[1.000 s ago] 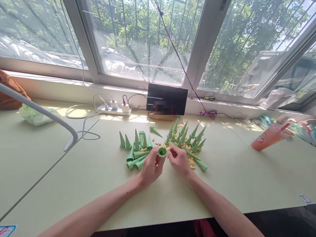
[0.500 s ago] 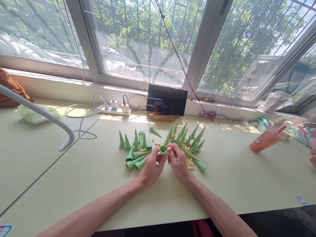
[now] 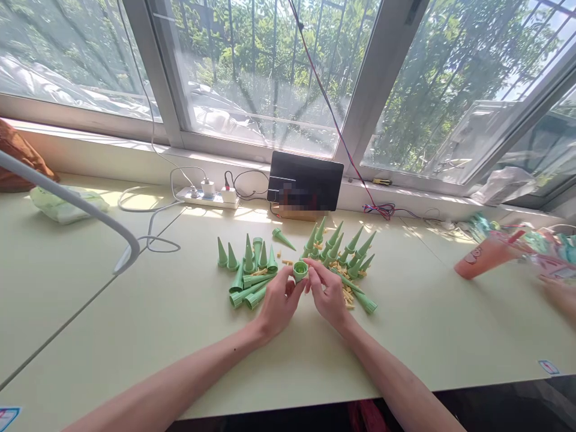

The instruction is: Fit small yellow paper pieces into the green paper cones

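My left hand [image 3: 279,299] is closed around a green plastic cone [image 3: 300,270], its hollow round end facing up toward me. The fingers of my right hand [image 3: 327,295] are pinched together at the cone's right rim; whatever they hold is hidden. To the left of my hands, several green cones [image 3: 247,261] stand on their wide ends, and others [image 3: 243,297] lie on their sides. More upright cones [image 3: 335,243] are grouped beyond my right hand. Small yellow pegs [image 3: 348,295] lie loose among them and beside that hand.
A dark tablet [image 3: 306,181] leans near the window behind the cones. A power strip [image 3: 209,197] with cables is at the back left. At right are a pink drink cup [image 3: 483,255] and another person's hand [image 3: 558,297]. A grey curved bar [image 3: 76,207] crosses the left.
The yellow peg between my right fingers is no longer visible, and those fingers have closed in on the cone's rim. Another person's hand has come further into view at far right.
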`<state>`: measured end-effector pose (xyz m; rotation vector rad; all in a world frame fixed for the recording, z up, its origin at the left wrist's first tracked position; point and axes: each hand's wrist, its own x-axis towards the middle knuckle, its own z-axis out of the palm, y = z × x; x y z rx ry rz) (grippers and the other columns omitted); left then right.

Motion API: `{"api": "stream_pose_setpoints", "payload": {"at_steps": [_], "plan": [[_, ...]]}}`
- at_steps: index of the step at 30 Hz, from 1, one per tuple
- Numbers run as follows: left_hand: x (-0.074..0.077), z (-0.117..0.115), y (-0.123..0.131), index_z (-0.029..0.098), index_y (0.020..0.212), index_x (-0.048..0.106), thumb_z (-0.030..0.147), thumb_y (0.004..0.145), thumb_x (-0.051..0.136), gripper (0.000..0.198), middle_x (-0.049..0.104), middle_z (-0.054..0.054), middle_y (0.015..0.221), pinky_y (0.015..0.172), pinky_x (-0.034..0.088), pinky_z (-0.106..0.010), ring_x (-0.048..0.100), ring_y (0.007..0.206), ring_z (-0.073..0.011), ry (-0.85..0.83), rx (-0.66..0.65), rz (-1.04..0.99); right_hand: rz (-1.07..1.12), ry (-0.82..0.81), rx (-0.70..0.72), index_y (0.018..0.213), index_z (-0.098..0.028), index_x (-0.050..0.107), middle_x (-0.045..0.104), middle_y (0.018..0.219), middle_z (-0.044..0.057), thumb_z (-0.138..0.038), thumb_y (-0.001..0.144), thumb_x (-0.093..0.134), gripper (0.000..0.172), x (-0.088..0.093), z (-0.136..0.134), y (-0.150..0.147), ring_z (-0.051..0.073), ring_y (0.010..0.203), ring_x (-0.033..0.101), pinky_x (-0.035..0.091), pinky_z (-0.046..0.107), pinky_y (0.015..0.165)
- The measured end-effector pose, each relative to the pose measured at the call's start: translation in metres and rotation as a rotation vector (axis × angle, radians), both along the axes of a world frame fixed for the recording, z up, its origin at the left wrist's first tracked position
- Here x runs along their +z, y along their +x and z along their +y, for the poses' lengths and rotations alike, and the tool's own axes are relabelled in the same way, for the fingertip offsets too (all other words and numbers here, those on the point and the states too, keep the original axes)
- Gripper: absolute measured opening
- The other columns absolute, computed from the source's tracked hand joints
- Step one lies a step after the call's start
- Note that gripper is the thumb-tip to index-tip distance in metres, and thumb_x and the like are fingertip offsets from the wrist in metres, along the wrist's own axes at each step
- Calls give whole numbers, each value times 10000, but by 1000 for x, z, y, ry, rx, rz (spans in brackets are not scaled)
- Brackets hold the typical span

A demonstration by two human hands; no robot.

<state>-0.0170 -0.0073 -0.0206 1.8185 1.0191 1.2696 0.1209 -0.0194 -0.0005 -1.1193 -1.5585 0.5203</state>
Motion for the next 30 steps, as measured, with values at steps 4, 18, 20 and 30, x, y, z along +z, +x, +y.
{"api": "stream_pose_setpoints", "payload": {"at_steps": [4,18,20,30], "plan": [[2,0,0,203,842,430,376,943,520,220,407,84,567,452,276,-177,360,478,-63,8,-5,-14,4,7,10,1205,-162,668,633,677,9,-329,990,432,360,-5,1,1,147,559,605,510,276,590],[6,1,-2,178,907,575,305,954,520,146,549,4,836,482,358,-175,461,565,-55,128,-40,22,-66,80,118,1262,-158,647,729,849,58,-361,947,533,391,-4,0,4,165,645,672,565,286,639],[6,1,-3,182,955,603,284,957,511,137,563,-11,878,506,392,-182,493,607,-69,147,-59,24,-66,97,120,1258,-162,647,744,951,78,-362,921,583,397,-4,0,3,165,656,677,571,282,619],[6,0,-1,186,976,596,238,958,494,116,603,-8,882,569,434,-201,501,611,-76,151,-76,47,-25,91,26,1159,-184,674,733,939,65,-340,905,622,302,-3,-1,0,164,675,660,575,292,643]]}}
